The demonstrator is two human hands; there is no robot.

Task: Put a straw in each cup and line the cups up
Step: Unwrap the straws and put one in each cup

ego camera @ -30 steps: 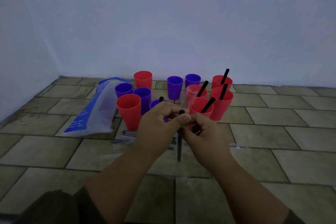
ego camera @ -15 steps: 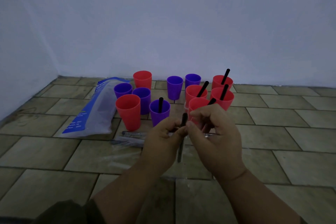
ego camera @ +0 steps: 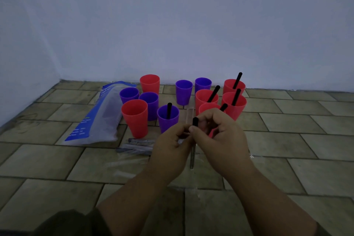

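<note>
Across the tiled floor, which fills the lower half of the frame, we judge the work a little under half done, with no line formed yet; at lower centre our left hand and right hand meet with fingers curled, both pinching one black straw; its bare tip pokes up above the fingers while its lower length hangs below in what looks like a clear sleeve, so we take it that it is being unwrapped; left of centre lies the blue-and-clear bag; above the hands eleven cups stand in a loose cluster near the wall; five hold straws, namely the four red cups at the right and one purple cup just above the left hand; six stand empty, the big red cup, the back red cup and four purple ones, which we cannot call a row; a few wrapped straws lie just left of the left hand; we reckon six straws and all the lining-up remain.
</note>
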